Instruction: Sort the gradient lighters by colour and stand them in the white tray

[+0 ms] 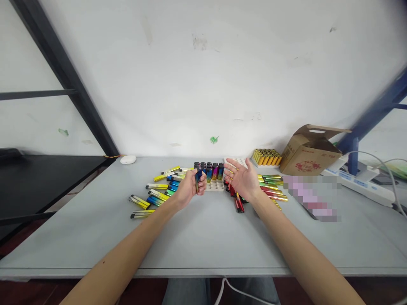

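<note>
My left hand (191,186) is closed around a dark blue lighter (198,178), held upright in front of a white tray with holes (216,186). In the back of that tray stand several lighters (215,170) in blue, purple and pink. To the right, my right hand (243,178) is raised with its palm showing and its fingers spread, holding nothing. Below and beside it lie red lighters (239,203) and other shiny ones, partly covered by the hand. Left of my left hand, yellow, blue and green lighters (155,197) lie scattered on the table.
A second tray full of yellow lighters (267,157) stands near the wall, beside an open cardboard box (310,154). A power strip (362,184) with cables is at the right. A white oval case (128,159) sits at the back left of the grey table (197,241).
</note>
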